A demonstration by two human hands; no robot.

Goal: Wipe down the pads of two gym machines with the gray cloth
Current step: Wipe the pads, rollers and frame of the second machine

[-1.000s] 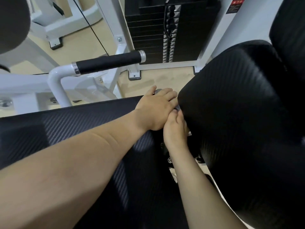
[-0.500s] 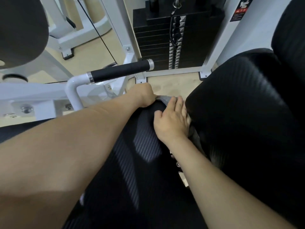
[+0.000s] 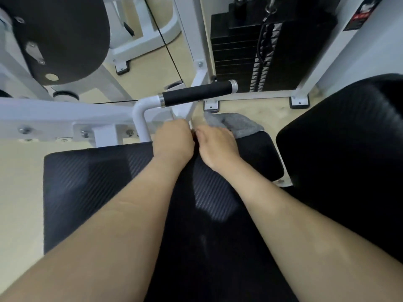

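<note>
The gray cloth (image 3: 236,125) is seen bunched at the far edge of the black, ribbed seat pad (image 3: 91,182). A second black pad (image 3: 340,153) is seen just beside it.

Before you, apart from the work itself:

- A black weight stack (image 3: 268,51), upper middle, with a cable clip hanging down its face.
- A white machine frame (image 3: 65,112) crossing the left side, studded with bolts.
- A handle with a black grip (image 3: 197,93) and chrome end collars, jutting right from the frame's curved tube.
- A thin black cable (image 3: 165,46) running diagonally down behind the frame.
- A beige floor (image 3: 152,68), on which the black rubber feet of the uprights stand.
- A red and black label (image 3: 361,15) on the white upright, top right; its text is too small to read.
</note>
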